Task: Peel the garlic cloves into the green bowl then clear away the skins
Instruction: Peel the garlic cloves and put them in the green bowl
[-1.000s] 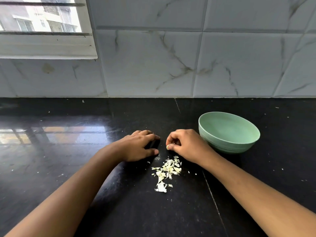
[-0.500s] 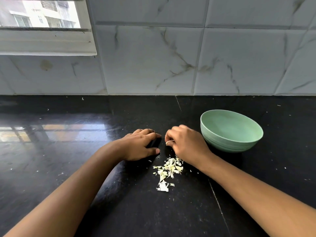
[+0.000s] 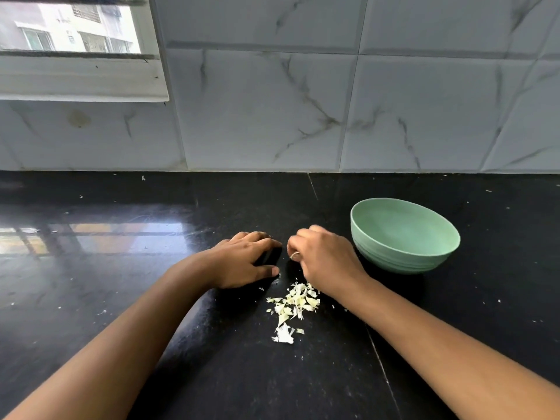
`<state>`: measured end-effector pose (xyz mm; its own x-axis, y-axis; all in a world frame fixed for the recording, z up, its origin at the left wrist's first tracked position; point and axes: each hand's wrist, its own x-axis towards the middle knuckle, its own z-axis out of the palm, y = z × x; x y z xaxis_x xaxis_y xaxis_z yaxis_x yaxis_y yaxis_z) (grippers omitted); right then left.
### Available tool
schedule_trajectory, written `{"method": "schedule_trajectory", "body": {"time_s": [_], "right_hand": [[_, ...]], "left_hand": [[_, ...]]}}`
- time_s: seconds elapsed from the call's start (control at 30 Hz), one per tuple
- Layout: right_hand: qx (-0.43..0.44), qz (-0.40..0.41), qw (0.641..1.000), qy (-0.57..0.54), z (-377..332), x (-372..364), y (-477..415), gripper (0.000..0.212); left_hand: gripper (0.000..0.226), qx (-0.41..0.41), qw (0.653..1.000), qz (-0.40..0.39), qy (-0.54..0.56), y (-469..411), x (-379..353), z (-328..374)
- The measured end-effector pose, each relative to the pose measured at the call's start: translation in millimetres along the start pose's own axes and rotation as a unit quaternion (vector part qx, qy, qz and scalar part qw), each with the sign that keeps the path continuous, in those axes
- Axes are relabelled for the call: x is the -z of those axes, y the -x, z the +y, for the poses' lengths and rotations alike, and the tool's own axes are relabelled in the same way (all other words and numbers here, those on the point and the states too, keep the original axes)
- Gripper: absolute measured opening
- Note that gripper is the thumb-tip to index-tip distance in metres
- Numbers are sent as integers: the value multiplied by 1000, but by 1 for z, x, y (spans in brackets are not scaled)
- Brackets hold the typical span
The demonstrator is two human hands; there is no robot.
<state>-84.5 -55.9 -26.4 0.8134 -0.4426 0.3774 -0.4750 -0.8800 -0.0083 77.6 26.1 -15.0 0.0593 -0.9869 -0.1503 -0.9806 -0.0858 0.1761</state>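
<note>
A green bowl [image 3: 404, 234] stands on the black counter, right of centre; its visible inside shows no cloves. A small heap of pale garlic skins [image 3: 292, 307] lies in front of my hands. My right hand [image 3: 324, 262] sits just left of the bowl with its fingers curled, pinching a thin pale piece of garlic skin [image 3: 295, 255] at the fingertips. My left hand [image 3: 247, 259] rests palm down on the counter beside it, fingers loosely bent, holding nothing that I can see.
The black counter [image 3: 151, 298] carries tiny skin flecks scattered around. A white marble-tiled wall [image 3: 303, 110] closes the back edge, with a window [image 3: 69, 31] at the upper left. A seam in the counter runs under my right forearm.
My right hand has shifted slightly away from the bowl's side and lifted its fingertips with the pale piece. My left hand has stayed in place.
</note>
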Motion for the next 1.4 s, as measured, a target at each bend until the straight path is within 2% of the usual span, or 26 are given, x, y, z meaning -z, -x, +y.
{"method": "schedule_trajectory", "body": {"time_s": [0.07,0.1,0.13,0.2,0.27,0.3,0.37,0.47,0.6,0.7,0.77,0.93,1.07,1.27,1.4], "right_hand": [[-38,15,998,-46,3,0,-2,9],[-82,21,989,-123,7,2,-4,6],[-137,22,961,-240,11,4,-5,4],[-225,-1,843,-489,14,12,-3,5],[-262,-35,730,-630,10,18,0,6],[-266,-47,692,-670,9,20,1,6],[-263,-66,638,-721,4,22,0,5],[-258,-78,596,-757,4,27,0,6],[-265,-81,575,-770,6,27,0,7],[-261,-76,580,-768,4,27,0,7],[-256,-58,610,-748,3,29,1,8],[-181,74,790,-581,6,32,1,4],[-136,130,862,-471,7,29,2,2],[-132,129,877,-444,9,30,2,8],[-138,97,862,-477,10,30,1,10]], "left_hand": [[58,-3,1000,9,3,0,1,0],[58,-4,1000,21,11,0,2,0],[58,-10,999,45,26,0,3,0],[54,-34,989,116,81,0,6,2],[48,-79,965,195,160,2,7,7],[45,-102,948,230,194,2,8,10],[39,-127,921,280,238,3,7,13],[31,-143,890,321,292,4,5,17],[24,-154,860,363,324,4,4,18],[20,-156,847,385,333,4,5,20],[17,-153,846,391,330,4,5,21],[14,-101,849,382,351,5,5,22],[10,-92,867,377,312,5,3,22],[12,-106,878,375,279,7,4,24],[16,-118,867,365,319,9,5,25]]}}
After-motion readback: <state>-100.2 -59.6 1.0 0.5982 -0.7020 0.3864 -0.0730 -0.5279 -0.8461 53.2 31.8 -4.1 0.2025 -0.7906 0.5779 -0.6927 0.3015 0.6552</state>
